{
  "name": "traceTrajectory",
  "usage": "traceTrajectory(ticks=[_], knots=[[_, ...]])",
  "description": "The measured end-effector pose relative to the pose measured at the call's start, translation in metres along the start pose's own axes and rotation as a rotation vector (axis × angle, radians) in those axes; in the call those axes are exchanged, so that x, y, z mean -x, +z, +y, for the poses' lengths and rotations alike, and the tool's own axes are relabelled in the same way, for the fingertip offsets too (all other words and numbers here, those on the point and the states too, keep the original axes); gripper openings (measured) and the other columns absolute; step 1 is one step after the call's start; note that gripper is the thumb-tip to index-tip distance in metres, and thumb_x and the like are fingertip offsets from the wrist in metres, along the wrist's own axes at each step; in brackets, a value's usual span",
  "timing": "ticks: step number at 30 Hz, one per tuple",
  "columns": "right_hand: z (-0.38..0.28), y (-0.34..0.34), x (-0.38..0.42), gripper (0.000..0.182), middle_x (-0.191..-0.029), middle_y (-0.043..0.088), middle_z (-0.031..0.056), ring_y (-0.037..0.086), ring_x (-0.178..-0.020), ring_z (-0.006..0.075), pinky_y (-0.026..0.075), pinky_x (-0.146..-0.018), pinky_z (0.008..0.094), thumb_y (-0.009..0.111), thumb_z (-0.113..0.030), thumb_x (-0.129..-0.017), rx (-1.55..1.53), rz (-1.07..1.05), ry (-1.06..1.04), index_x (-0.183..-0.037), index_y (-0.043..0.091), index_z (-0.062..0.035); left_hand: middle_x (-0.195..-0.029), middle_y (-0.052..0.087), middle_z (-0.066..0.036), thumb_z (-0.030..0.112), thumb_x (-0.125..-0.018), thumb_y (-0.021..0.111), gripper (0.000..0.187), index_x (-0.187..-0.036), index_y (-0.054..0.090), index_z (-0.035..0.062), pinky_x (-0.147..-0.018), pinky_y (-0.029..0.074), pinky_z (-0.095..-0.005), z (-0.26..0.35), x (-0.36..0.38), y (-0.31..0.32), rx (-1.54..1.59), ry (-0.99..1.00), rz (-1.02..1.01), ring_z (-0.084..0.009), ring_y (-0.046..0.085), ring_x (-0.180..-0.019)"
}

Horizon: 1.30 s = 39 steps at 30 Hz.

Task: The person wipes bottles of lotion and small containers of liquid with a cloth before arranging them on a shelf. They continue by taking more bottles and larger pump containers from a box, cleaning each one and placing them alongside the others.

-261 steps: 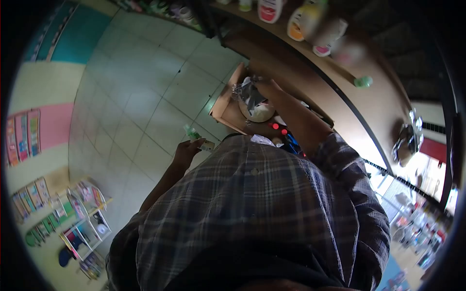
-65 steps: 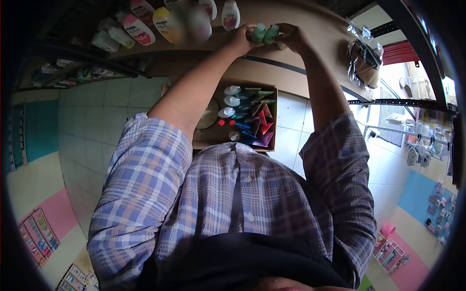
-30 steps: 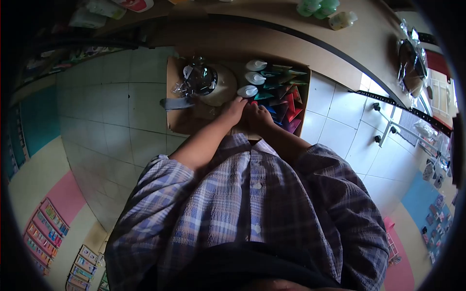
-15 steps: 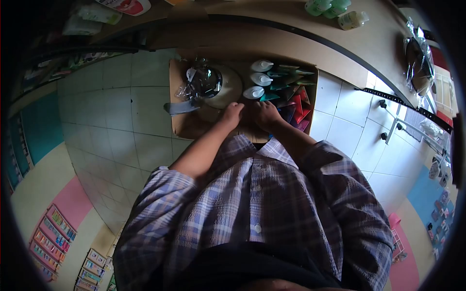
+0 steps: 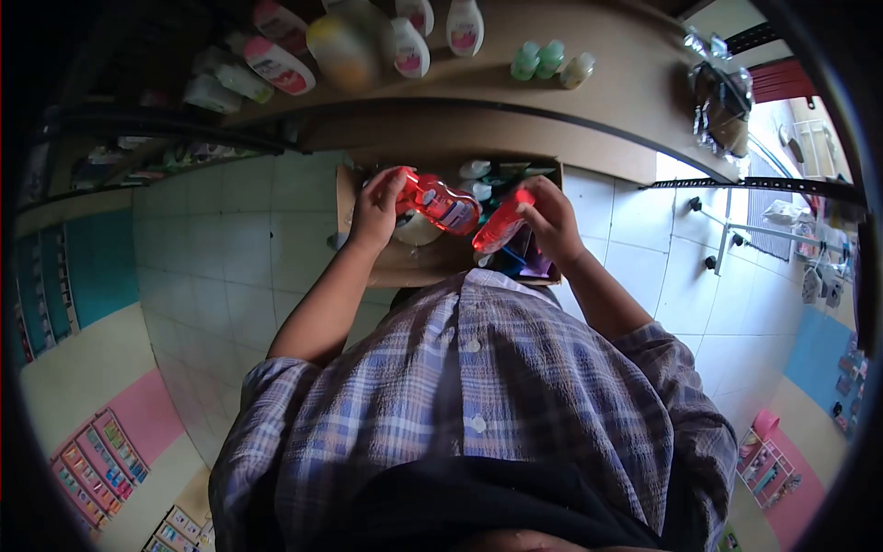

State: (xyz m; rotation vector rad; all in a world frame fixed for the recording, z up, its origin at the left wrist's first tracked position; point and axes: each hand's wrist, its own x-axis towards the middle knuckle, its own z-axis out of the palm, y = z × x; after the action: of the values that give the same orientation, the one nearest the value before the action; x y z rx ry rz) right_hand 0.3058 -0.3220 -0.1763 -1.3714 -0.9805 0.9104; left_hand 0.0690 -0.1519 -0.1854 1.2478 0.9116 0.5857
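Observation:
My left hand (image 5: pixel 375 210) is closed around the cap end of a clear red bottle (image 5: pixel 449 208) with a label, which tilts down to the right. In my right hand (image 5: pixel 550 221) is a second red bottle (image 5: pixel 499 227), gripped near its red cap and slanting down to the left. Both bottles are held above an open cardboard box (image 5: pixel 405 275). Inside the box, white-topped bottles (image 5: pixel 475 169) stand beside dark green packs (image 5: pixel 515 171), partly hidden by my hands. A purple item (image 5: pixel 535 264) shows at the box's near right corner.
A wooden shelf (image 5: pixel 478 87) crosses just beyond the box. On it stand white and pink bottles (image 5: pixel 464 28), small green bottles (image 5: pixel 549 58) and a plastic-wrapped item (image 5: pixel 720 110). A wheeled metal rack (image 5: pixel 727 225) is at the right on the tiled floor (image 5: pixel 221 258).
My hands have risen out of the box and moved apart, each now gripping a red bottle. The view has shifted, showing more of the shelf.

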Motion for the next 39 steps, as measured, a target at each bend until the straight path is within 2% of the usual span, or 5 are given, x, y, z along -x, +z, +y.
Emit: traceTrajectory(ticks=[9,27,30,34,39], knots=[[-0.051,0.008,0.0,0.058,-0.081,0.064,0.0037,0.064,-0.072,0.0197,0.053,-0.067,0.0396,0.05,-0.07,-0.086,-0.973,0.094,0.605,-0.094,0.058,-0.0133,-0.092,0.06,-0.004,0.044,-0.099,0.041,0.045,-0.118,0.057,0.0062,-0.068,0.049,-0.0353,0.073,-0.007,0.073,0.832,-0.409,-0.162,-0.0157,0.059,-0.079],[-0.086,0.014,0.048,0.047,-0.13,0.056,0.0099,0.055,-0.119,0.0258,0.04,-0.104,0.047,0.043,-0.04,-0.101,-1.12,-0.349,0.436,-0.133,0.047,-0.0066,-0.097,0.06,-0.006,0.035,-0.09,0.056,0.048,-0.124,0.057,0.0005,-0.085,0.051,-0.0385,0.108,0.052,0.064,0.34,-0.278,-0.341,-0.0185,0.06,-0.091],[-0.081,0.023,0.043,0.05,-0.128,0.056,0.0099,0.055,-0.118,0.0257,0.041,-0.105,0.0453,0.036,-0.045,-0.102,-1.097,-0.33,0.488,-0.135,0.045,-0.0074,-0.098,0.06,-0.008,0.033,-0.088,0.06,0.048,-0.123,0.055,-0.0009,-0.083,0.05,-0.037,0.114,0.055,0.06,0.452,-0.28,-0.315,-0.0193,0.059,-0.09],[-0.089,0.038,0.033,0.054,-0.125,0.057,0.0105,0.057,-0.116,0.0254,0.045,-0.102,0.0433,0.032,-0.05,-0.1,-1.114,-0.278,0.566,-0.134,0.044,-0.0091,-0.094,0.049,-0.008,0.036,-0.085,0.065,0.043,-0.103,0.049,-0.0001,-0.079,0.047,-0.0317,0.106,0.048,0.048,1.442,-0.472,-0.81,-0.0179,0.054,-0.082],[-0.11,0.046,0.03,0.057,-0.123,0.058,0.0104,0.059,-0.113,0.0238,0.049,-0.097,0.0454,0.03,-0.055,-0.099,-1.106,-0.368,0.625,-0.133,0.044,-0.0113,-0.096,0.052,-0.007,0.034,-0.085,0.061,0.035,-0.096,0.058,0.0002,-0.086,0.045,-0.0309,0.12,0.061,0.058,1.342,-0.134,-0.606,-0.0188,0.055,-0.082]])
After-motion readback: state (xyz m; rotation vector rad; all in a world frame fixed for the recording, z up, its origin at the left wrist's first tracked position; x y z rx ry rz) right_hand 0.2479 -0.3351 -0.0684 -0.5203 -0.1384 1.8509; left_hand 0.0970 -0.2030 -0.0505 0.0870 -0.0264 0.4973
